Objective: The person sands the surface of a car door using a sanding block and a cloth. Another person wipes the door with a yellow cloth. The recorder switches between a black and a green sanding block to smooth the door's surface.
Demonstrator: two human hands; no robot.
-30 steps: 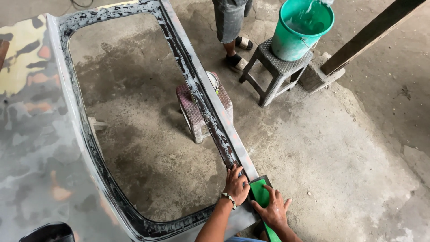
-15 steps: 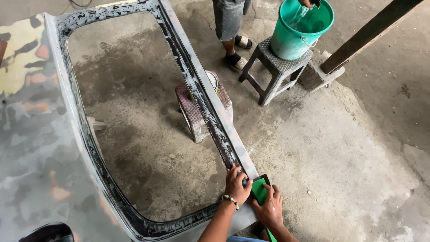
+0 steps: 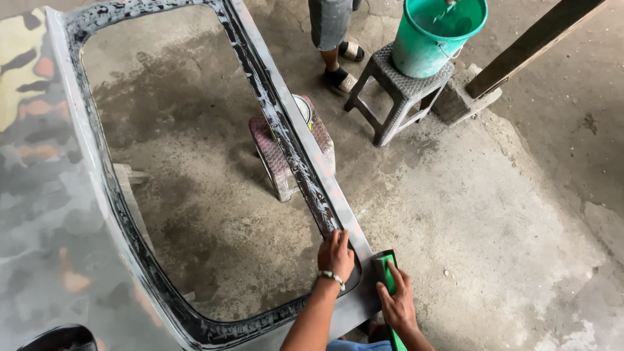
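A sanded grey car body panel (image 3: 58, 214) with a large window opening lies tilted in front of me. Its right frame bar (image 3: 286, 136) is wet and streaked with grey slurry. My left hand (image 3: 335, 255) lies flat on the lower end of that bar, a bracelet on the wrist. My right hand (image 3: 394, 300) grips a green sanding block (image 3: 385, 268) wrapped in dark abrasive paper, pressed on the outer edge of the bar beside the left hand.
A small reddish stool (image 3: 286, 156) stands under the frame bar. A grey woven stool (image 3: 400, 91) carries a green bucket (image 3: 435, 32) of water. Another person's legs in sandals (image 3: 335, 39) stand at top centre. A dark plank (image 3: 533, 45) leans at top right. The concrete floor (image 3: 494, 214) is damp.
My right hand has slid the green block a little along the frame edge, and my left hand has shifted slightly on the bar. The view has edged closer.
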